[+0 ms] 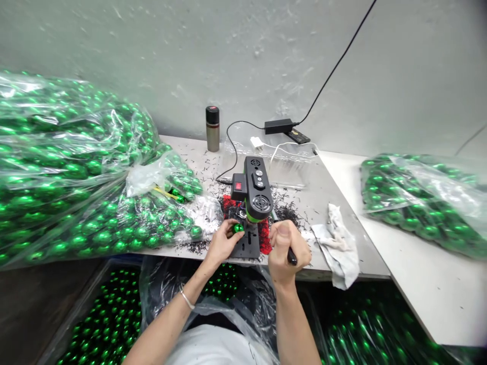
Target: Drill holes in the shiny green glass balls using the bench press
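At frame center, left hand (pixel 222 243) pinches a green ball (pixel 238 228), half hidden under the machine (pixel 254 195); right hand (pixel 286 246) fists a mostly hidden black handle (pixel 291 257).

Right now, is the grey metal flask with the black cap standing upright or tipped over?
Upright. The grey metal flask stands on its base on the white worktable near the wall, cap on top.
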Available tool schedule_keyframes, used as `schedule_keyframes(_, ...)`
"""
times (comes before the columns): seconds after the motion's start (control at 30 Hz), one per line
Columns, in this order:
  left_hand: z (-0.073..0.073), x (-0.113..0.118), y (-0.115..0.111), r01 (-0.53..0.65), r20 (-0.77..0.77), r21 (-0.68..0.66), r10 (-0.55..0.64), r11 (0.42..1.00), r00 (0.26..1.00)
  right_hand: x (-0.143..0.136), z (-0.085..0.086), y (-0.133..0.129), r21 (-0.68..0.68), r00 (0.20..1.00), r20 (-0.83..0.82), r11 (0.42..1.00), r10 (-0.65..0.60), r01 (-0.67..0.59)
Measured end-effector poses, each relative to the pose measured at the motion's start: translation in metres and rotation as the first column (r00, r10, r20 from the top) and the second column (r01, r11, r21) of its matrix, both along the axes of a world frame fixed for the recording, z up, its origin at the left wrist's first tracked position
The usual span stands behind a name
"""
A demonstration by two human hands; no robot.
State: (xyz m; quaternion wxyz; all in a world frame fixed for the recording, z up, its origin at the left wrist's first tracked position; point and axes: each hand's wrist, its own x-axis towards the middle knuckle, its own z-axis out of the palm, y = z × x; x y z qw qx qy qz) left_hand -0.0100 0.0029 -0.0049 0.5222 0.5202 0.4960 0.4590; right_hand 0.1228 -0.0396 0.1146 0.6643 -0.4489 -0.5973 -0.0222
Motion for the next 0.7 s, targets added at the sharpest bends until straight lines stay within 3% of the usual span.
schedule_keyframes(0.17, -0.007, 0.005, -0.009, -0.011, -0.273, 0.231, 0.076, 0.973, 0.959, 0.0, -0.001, -0.001, -0.014, 1.0, -0.002, 1.0, 0.005, -0.005)
schedule_keyframes(0.37, -0.016, 0.01, -0.006, 0.009, -0.38, 0.455, 0.185, 0.89, 0.906, 0.0, -0.004, -0.003, -0.015, 1.0, 0.005, 1.0, -0.001, 0.001)
schedule_keyframes(0.5, -0.017, 0.013, -0.007, 0.015, -0.414, 0.508, 0.229, 0.861, 0.881, 0.0, -0.005, -0.003, -0.002, 1.0, 0.019, 1.0, -0.011, 0.011)
schedule_keyframes(0.7, -0.013, 0.009, -0.012, 0.092, -0.478, 0.502, 0.188, 0.86, 0.858, 0.0, -0.006, -0.002, 0.014, 0.999, 0.045, 0.999, -0.03, 0.029)
